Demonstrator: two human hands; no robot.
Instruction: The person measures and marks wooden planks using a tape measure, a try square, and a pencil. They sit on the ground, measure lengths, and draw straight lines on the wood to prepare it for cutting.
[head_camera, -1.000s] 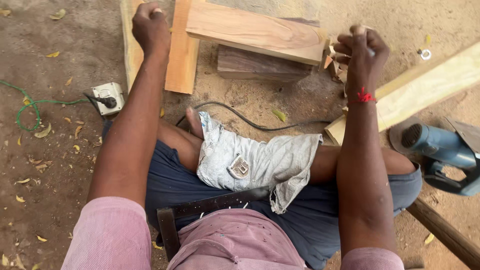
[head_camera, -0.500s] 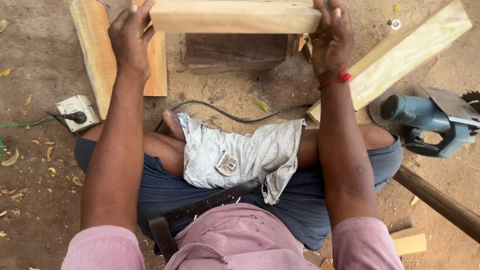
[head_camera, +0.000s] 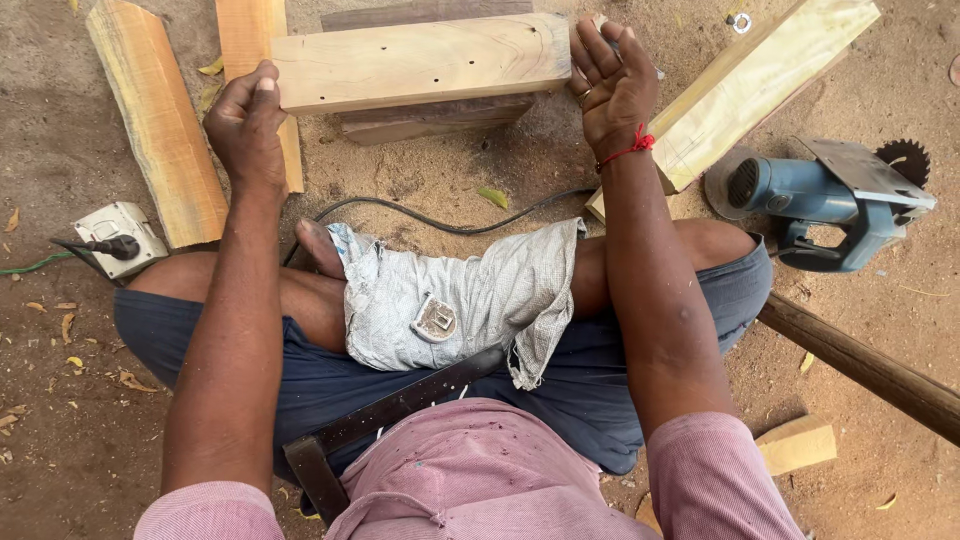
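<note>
Head view: the pale board (head_camera: 420, 62) lies crosswise, left hand (head_camera: 245, 125) clasping its left end, right hand (head_camera: 612, 85) pressed open-palmed against its right end.

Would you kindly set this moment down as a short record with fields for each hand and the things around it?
left hand: grips the left end of the pale wooden block
right hand: open palm pressed against the block's right end
block: held level above a darker wood piece, small holes in its face
lap: grey cloth over crossed legs
right side: blue circular saw on the dirt, beside a long plank
left side: white power socket with a plug in it, two boards
</note>
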